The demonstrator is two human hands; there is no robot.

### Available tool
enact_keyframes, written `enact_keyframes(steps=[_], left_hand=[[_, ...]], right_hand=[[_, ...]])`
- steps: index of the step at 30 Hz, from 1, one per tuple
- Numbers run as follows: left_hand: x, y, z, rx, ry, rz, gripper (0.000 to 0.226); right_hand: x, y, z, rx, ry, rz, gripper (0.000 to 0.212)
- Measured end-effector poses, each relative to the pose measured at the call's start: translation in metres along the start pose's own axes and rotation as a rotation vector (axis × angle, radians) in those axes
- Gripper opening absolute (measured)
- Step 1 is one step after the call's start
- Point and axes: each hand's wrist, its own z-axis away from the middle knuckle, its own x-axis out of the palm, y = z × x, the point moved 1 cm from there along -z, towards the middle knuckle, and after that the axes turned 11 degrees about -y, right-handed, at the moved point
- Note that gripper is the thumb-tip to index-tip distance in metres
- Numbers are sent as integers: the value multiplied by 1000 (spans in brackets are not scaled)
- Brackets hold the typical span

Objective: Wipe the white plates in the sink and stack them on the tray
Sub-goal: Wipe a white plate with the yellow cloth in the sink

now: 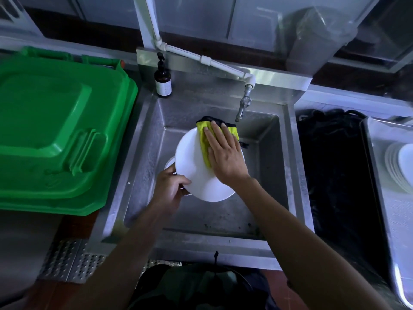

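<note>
A white plate (192, 162) is held tilted above the steel sink (270, 151). My left hand (169, 186) grips its lower left rim, thumb on top. My right hand (225, 155) lies flat with straight fingers on a yellow and black cloth (204, 142), pressing it against the plate's upper right part. Beneath the plate, at its left, the rim of another white plate (169, 161) shows. At the far right a metal tray (384, 202) carries a stack of white plates (400, 166).
A large green bin lid (58, 130) fills the left side. A brown pump bottle (163, 80) stands on the sink's back left corner. The tap (243, 106) hangs over the sink's back. A dark gap (330, 175) separates sink and tray.
</note>
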Motion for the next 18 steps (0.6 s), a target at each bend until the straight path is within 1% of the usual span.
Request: enact_keyframes(steps=[5, 10, 14, 18], left_hand=[[6, -3, -4, -1, 57, 46, 44], [7, -7, -9, -6, 96, 79, 43], [9, -7, -16, 2, 109, 138, 46], [14, -4, -20, 12, 111, 150, 44]], right_hand=[[8, 3, 4, 153, 32, -50, 51], [25, 3, 15, 277, 22, -107, 52], [41, -6, 30, 325, 2, -153, 53], [52, -21, 45, 337, 6, -186, 54]])
